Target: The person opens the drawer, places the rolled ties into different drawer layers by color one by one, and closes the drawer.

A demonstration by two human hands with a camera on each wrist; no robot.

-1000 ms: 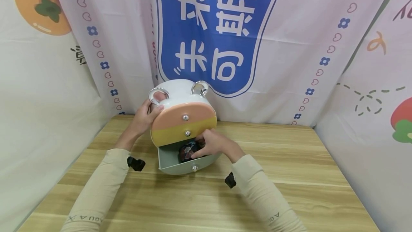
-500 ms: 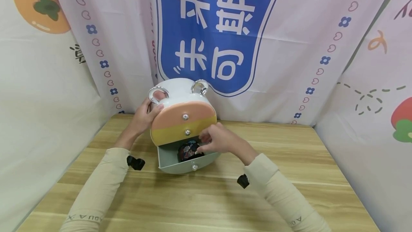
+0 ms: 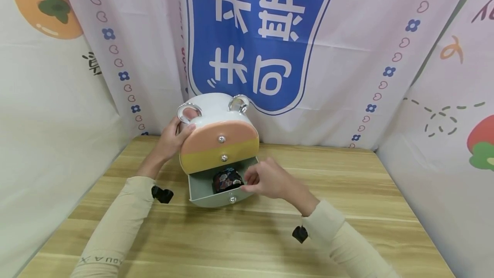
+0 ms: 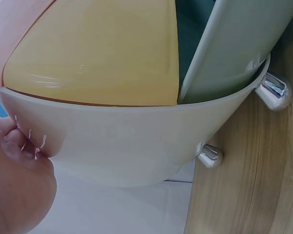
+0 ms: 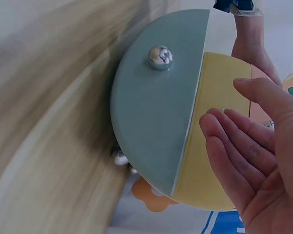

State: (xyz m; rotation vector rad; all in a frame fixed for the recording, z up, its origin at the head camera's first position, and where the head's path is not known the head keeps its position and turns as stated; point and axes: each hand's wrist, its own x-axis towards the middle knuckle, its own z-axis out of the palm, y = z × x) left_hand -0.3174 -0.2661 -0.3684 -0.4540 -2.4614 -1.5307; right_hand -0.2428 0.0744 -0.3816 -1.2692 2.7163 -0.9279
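Note:
A small storage box with drawers (image 3: 213,105) has a white body, silver ring ears and an orange, yellow and green front. My left hand (image 3: 170,141) grips its upper left side, the thumb near the left ear. The green bottom drawer (image 3: 200,188) is pulled out, and a black, rounded item with a flower pattern (image 3: 225,180) lies in it; its kind is unclear. My right hand (image 3: 272,179) hovers at the drawer's right side, holding nothing. In the right wrist view its fingers (image 5: 234,156) are loosely bent in front of the yellow drawer (image 5: 212,87).
The box stands on a wood-grain table (image 3: 216,243) near its back edge. Behind it hangs a printed cloth (image 3: 328,98). Short silver feet (image 4: 274,92) hold the box off the table. The orange top drawer (image 3: 200,138) is closed.
My right hand has come out of the green drawer, away from the black flowered item, moving right and slightly down. The item stays in the drawer. My left hand has kept its place.

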